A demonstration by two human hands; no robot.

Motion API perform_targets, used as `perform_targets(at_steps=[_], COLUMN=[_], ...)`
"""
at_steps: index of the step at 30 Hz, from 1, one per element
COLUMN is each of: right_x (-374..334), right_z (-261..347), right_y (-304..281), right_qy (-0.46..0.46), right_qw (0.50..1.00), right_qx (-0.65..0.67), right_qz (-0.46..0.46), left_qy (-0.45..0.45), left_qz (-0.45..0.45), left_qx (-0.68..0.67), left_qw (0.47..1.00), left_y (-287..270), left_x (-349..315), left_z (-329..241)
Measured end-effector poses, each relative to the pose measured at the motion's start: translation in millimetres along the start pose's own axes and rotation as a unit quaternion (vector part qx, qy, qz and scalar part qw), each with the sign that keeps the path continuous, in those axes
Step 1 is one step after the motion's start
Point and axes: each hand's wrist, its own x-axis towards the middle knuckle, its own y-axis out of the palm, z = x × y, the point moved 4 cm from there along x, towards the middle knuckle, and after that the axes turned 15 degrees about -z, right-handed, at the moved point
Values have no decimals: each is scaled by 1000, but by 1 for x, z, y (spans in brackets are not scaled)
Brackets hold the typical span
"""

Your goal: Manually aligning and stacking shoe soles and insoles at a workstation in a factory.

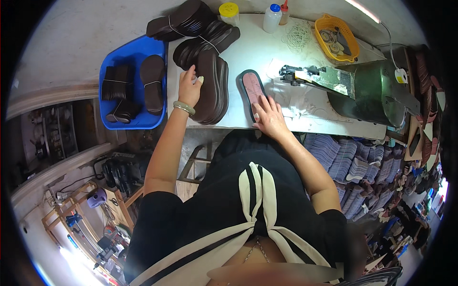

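A tall stack of dark brown shoe soles [212, 90] stands on the white table. At its left edge is my left hand [190, 89], thumb and forefinger apart; its other fingers are partly hidden, and no sole shows in its grasp. A single sole with a dark rim and a pinkish top [253, 85] lies flat to the right of the stack. Over its near end rests my right hand [271, 117], fingers spread and touching it. Just right of this sole is the head of a sewing machine [315, 78], under a bright light.
A blue bin [133, 125] with tied sole bundles hangs left of the table [248, 38]. More tied soles [191, 21] lie at the back, near a yellow-lidded jar [229, 15] and a blue-capped bottle [272, 19]. A yellow basket [329, 23] stands behind the machine. Stacked pieces [343, 157] fill the right.
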Motion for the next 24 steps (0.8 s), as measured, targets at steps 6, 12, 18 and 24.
perform_targets(at_steps=[6, 12, 18, 24], right_x=[-14, 16, 22, 18], right_z=[-18, 28, -16, -7], right_y=[3, -65, -76, -78], right_qy=[62, 44, 411, 245], right_qw=[996, 971, 753, 949], right_qx=[39, 205, 492, 114], right_qz=[-54, -112, 149, -165], left_qy=[26, -405, -323, -291], left_qz=[-108, 292, 455, 340], left_qx=[-72, -506, -429, -419], left_qw=[991, 703, 710, 790], left_y=[1, 74, 77, 107], left_x=[-25, -106, -89, -91], left_z=[-66, -104, -143, -147])
